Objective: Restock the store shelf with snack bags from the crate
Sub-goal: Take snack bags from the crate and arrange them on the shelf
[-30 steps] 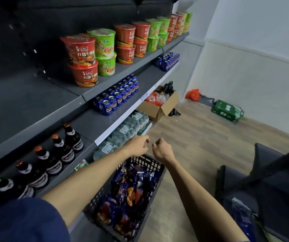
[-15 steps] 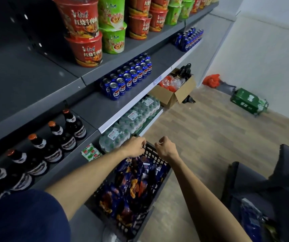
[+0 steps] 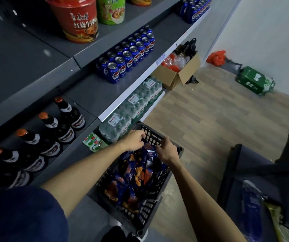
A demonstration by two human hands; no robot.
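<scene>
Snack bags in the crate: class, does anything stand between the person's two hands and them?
Nothing visible does. The crate is open-topped, the snack bags lie heaped and uncovered, and the left hand and right hand are already down at the top bags by its far rim.

The room is dim, with a cool bluish cast. The pale wall (image 3: 271, 32) on the right catches the most light, while the shelf (image 3: 26, 55) on the left sinks into deep shadow. Small glints sit on the cans (image 3: 128, 56). Straight edges bow near the frame's borders, and the bottom corners look soft and smeared.
</scene>
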